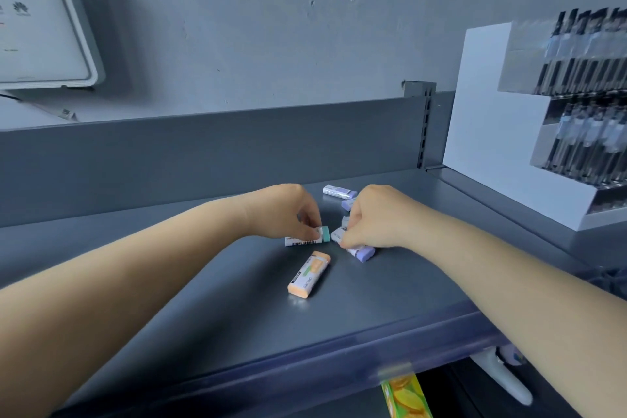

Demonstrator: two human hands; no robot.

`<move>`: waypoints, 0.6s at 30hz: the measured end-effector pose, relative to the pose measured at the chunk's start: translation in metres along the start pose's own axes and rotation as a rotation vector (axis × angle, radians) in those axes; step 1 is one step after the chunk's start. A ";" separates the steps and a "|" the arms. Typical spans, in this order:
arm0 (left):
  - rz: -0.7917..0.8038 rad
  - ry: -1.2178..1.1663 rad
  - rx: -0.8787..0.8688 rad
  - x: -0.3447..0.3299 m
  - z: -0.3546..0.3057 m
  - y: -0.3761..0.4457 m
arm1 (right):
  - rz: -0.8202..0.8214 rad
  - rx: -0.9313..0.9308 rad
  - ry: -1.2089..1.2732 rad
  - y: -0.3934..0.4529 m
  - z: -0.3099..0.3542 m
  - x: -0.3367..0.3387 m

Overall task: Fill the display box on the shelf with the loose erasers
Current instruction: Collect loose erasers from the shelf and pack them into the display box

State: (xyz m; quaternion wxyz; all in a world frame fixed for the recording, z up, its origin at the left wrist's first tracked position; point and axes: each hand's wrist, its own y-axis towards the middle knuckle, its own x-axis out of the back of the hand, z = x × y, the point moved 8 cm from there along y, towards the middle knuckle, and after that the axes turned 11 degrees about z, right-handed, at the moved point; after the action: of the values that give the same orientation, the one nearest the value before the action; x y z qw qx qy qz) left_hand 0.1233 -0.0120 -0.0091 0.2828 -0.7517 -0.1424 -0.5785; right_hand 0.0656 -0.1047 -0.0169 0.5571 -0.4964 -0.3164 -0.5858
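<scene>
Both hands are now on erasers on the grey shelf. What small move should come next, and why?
Probably close both grips and lift. The left hand pinches the green-tipped eraser with white barcode sleeve, the right hand covers a purple eraser in a white sleeve, and both erasers lie flat on the dark grey metal shelf. The orange sleeved eraser lies untouched. No eraser display box is visible.

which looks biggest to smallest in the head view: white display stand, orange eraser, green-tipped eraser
1. white display stand, clearly largest
2. orange eraser
3. green-tipped eraser, partly covered by the left hand and farther off, so the ranking against orange is unsure
</scene>
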 end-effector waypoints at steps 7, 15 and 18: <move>-0.101 -0.110 0.083 0.007 0.001 -0.012 | 0.080 0.134 0.005 0.002 0.009 0.003; -0.389 -0.296 0.251 0.027 0.002 -0.066 | 0.031 0.404 0.402 -0.016 0.016 0.029; -0.495 -0.350 0.326 0.022 0.001 -0.095 | 0.033 0.505 0.500 -0.025 0.026 0.030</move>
State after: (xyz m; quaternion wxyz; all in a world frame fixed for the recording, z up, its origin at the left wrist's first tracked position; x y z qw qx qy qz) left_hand 0.0796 0.0620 0.0361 0.2217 -0.7271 -0.4573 -0.4616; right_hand 0.0513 -0.0859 0.0234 0.7318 -0.1892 -0.2970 -0.5835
